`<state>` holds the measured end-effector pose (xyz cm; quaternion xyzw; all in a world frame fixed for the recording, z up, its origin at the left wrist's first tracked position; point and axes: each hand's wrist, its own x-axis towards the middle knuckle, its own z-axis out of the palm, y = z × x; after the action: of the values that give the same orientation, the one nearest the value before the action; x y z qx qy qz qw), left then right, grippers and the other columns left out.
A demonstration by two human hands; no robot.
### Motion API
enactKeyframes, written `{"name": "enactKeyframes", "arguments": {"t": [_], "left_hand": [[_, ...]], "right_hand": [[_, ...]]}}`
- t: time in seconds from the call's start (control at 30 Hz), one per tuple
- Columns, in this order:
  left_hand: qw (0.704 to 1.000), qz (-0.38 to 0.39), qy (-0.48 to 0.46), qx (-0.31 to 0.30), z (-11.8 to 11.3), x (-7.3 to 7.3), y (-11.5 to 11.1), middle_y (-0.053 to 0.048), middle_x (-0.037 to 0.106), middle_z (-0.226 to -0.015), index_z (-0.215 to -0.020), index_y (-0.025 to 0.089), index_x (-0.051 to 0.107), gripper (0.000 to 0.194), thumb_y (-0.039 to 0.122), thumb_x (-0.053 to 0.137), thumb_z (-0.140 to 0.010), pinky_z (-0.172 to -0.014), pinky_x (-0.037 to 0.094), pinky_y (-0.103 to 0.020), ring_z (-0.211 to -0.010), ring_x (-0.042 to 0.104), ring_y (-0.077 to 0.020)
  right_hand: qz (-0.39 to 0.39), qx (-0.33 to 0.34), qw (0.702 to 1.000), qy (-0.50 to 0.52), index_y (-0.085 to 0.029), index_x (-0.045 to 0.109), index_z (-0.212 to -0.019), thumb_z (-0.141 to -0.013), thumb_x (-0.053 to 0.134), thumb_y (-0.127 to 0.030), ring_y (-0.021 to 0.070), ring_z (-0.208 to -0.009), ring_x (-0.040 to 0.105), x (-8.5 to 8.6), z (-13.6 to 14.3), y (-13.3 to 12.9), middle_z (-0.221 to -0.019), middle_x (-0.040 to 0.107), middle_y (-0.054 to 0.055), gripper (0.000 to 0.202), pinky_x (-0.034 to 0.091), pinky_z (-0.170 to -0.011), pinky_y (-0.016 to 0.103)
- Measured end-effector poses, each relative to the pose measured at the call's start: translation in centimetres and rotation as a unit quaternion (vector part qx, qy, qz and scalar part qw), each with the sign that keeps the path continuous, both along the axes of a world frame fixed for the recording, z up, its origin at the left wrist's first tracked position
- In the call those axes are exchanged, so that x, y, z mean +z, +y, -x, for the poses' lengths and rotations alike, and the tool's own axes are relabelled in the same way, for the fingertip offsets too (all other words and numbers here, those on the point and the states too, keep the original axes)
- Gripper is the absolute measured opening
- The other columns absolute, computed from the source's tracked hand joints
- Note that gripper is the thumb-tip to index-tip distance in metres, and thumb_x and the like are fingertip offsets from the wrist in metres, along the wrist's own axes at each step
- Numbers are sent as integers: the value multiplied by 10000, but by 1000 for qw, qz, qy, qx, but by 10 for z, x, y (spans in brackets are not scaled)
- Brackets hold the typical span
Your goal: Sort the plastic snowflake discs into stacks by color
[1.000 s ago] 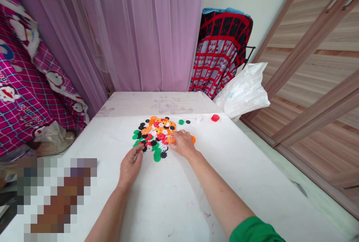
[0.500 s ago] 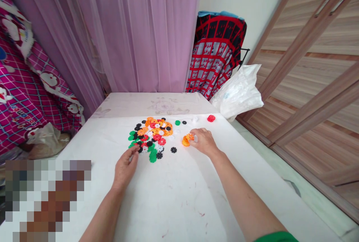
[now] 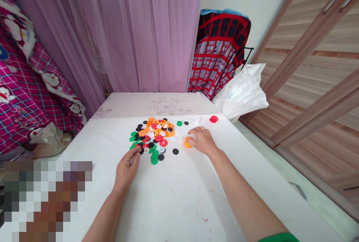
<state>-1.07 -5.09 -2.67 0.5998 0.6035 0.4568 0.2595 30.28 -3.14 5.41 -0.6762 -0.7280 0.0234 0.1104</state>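
A mixed pile of flower-shaped discs (image 3: 158, 131) in orange, red, white, black and green lies on the white table. My left hand (image 3: 128, 167) is at the pile's front left edge, its fingertips pinched together beside black discs; what they hold, if anything, is too small to tell. To the right, my right hand (image 3: 202, 140) is over a small stack of orange discs (image 3: 187, 142), thumb and fingers apart, with the thumb near the stack. One black disc (image 3: 175, 151) lies alone between the pile and the orange stack.
Behind the right hand are a green stack (image 3: 179, 123), a black disc (image 3: 186, 123), white discs (image 3: 198, 119) and a red stack (image 3: 213, 119). A white plastic bag (image 3: 242, 92) touches the table's back right corner. A wooden wardrobe (image 3: 314, 66) stands at the right.
The orange disc at my right fingertips now rests on the orange stack, and those fingers have spread apart. My left hand has hardly moved. The view has shifted slightly.
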Motion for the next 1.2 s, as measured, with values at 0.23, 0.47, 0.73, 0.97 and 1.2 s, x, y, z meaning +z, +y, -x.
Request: {"name": "enactKeyframes", "arguments": {"t": [0.23,0.47,0.73,0.97,1.2], "left_hand": [[1000,-7,3,2,1,-5,3,-67,720,-1120,-1059,211,689,414,479,508,-801,-1008,466,-378,-1093,643,-226],[1000,-11,7,-1,1,-4,3,-72,723,-1111,-1078,204,685,420,473,495,-817,-986,484,-382,-1071,653,-227],[1000,-17,10,-8,1,-3,3,-79,728,-1092,-1066,202,691,417,469,494,-814,-941,514,-376,-1033,669,-227],[1000,-19,11,-6,0,-4,4,-65,729,-1091,-1056,219,695,401,465,489,-815,-945,507,-377,-1018,669,-219],[1000,-15,13,-8,1,-2,4,-61,725,-1109,-1053,220,692,407,474,488,-809,-969,489,-371,-1041,662,-222]], "right_hand": [[44,0,998,-49,-204,712,-1006,-842,545,-341,250,-1074,516,-9,47,40,-1067,692,89,271,344,-870,352],[93,-42,993,-64,-132,703,-1012,-828,562,-433,289,-1128,488,-17,78,62,-1096,657,157,380,349,-907,377],[106,-28,991,-77,-163,685,-1043,-818,581,-380,263,-1081,544,-9,84,63,-1056,690,127,330,370,-869,339],[109,-57,987,-100,-208,698,-1026,-832,537,-379,250,-1062,584,23,31,54,-1065,705,94,305,390,-824,316],[109,-43,992,-53,-236,680,-1067,-791,586,-358,226,-1052,587,19,-7,18,-1076,702,48,316,387,-795,287]]}}
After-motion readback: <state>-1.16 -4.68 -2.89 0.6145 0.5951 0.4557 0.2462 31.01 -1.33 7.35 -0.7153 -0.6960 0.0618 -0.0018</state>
